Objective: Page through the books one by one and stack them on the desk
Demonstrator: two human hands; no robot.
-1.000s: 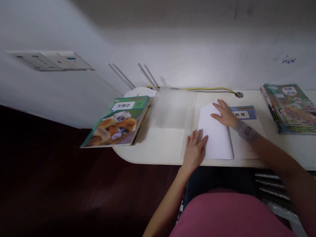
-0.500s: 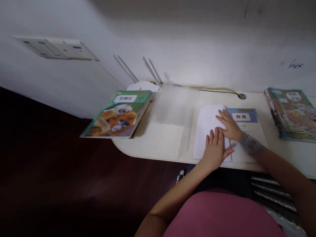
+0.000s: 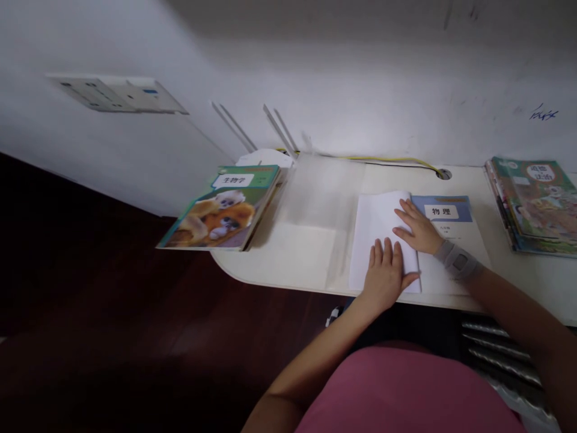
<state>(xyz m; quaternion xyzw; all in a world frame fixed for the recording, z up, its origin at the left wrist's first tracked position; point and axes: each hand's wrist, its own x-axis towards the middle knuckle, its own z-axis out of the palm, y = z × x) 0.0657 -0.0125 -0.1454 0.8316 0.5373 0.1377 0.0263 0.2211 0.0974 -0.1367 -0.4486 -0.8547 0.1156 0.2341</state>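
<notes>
On the desk lies a textbook point(image 3: 455, 246) with a blue and white cover, beside a white sheet or inside cover page point(image 3: 369, 228) on its left; whether the two are joined is hidden under my hands. Fingers spread, my left hand point(image 3: 385, 270) presses flat on the lower part of the white page. My right hand point(image 3: 419, 228), with a grey band on the wrist, rests open across the line between the page and the blue cover. A clear plastic book cover point(image 3: 322, 189) is spread just left of the page.
A textbook with monkeys on its cover point(image 3: 220, 216) tops a pile overhanging the desk's left end. Another book stack point(image 3: 536, 204) is at the right. A white router point(image 3: 264, 157) with upright antennas and a yellow cable point(image 3: 387, 159) lie along the wall, below a socket panel point(image 3: 119, 95).
My left hand has slid slightly left over the white page, away from my right hand, and the page lies flatter. The right hand stays almost in place. The view has shifted a little.
</notes>
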